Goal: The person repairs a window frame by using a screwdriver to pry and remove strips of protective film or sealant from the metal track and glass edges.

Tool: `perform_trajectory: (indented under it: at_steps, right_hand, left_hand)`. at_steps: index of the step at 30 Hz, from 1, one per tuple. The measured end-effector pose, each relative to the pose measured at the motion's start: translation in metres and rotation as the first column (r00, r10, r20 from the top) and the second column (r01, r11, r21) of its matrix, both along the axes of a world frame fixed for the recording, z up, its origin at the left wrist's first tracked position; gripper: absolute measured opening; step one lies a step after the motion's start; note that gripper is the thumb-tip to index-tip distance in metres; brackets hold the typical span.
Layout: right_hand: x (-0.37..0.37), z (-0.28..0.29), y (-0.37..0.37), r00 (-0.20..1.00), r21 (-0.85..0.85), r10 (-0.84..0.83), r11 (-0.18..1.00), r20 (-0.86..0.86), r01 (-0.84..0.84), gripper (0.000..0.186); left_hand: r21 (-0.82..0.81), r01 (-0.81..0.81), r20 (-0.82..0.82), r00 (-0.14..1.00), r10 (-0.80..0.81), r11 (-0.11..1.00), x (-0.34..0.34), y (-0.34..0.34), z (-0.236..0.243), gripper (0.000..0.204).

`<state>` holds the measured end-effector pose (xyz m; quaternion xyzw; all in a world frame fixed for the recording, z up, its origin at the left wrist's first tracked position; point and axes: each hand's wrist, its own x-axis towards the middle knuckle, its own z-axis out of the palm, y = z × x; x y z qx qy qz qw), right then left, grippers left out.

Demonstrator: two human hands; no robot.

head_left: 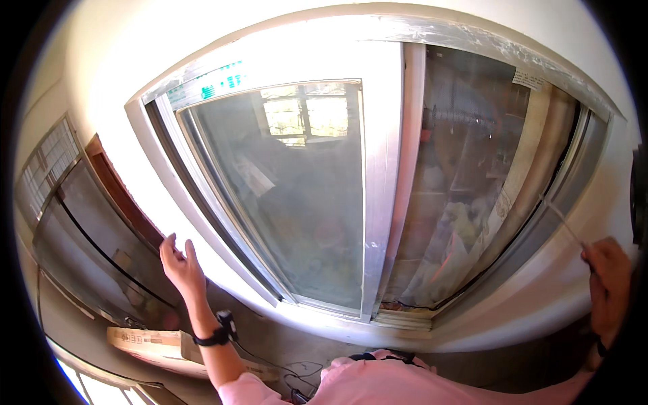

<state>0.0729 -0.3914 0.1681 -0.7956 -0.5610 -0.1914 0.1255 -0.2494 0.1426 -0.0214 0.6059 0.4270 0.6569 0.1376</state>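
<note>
A sliding window in a white metal frame (383, 182) fills the middle of the head view. At the right, my right hand (606, 273) is closed around a long thin metal tool (565, 223) with a slim shaft. The tool's far end reaches to the right side of the window frame (582, 172); whether it touches is too small to tell. My left hand (181, 264) is raised beside the white wall at the window's left, empty, its fingers apart. The left glass pane (290, 202) reflects a bright barred window.
Cardboard boxes (152, 343) lie at the lower left, below a large dark glass panel (88, 236). Black cables (297, 372) run near my body. Through the right pane (466, 148), cluttered items show. A dark object (637, 196) stands at the far right edge.
</note>
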Motion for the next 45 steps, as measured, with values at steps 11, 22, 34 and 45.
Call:
perform_trajectory:
  at_steps: [11, 22, 34, 45]
  right_hand:
    - [-0.041, 0.038, 0.166, 0.9, 0.099, 0.275, 0.941, 0.337, -0.325, 0.047]
    - [-0.027, 0.045, 0.248, 0.837, 0.17, 0.273, 0.904, 0.475, -0.392, 0.046]
    - [-0.011, 0.04, 0.264, 0.813, 0.266, 0.205, 0.877, 0.545, -0.4, 0.047]
    - [-0.02, 0.044, 0.276, 0.716, 0.227, 0.234, 0.845, 0.658, -0.485, 0.046]
  left_hand:
    - [0.58, 0.096, -0.301, 0.948, 0.103, 0.809, 0.112, 0.009, 0.147, 0.024]
    - [0.817, 0.059, -0.123, 0.99, 0.072, 0.574, 0.182, -0.013, 0.204, 0.017]
    - [0.877, 0.103, -0.106, 0.994, -0.021, 0.469, 0.198, 0.0, 0.202, 0.009]
    - [0.91, 0.007, -0.071, 0.988, 0.139, 0.414, 0.197, 0.006, 0.205, 0.002]
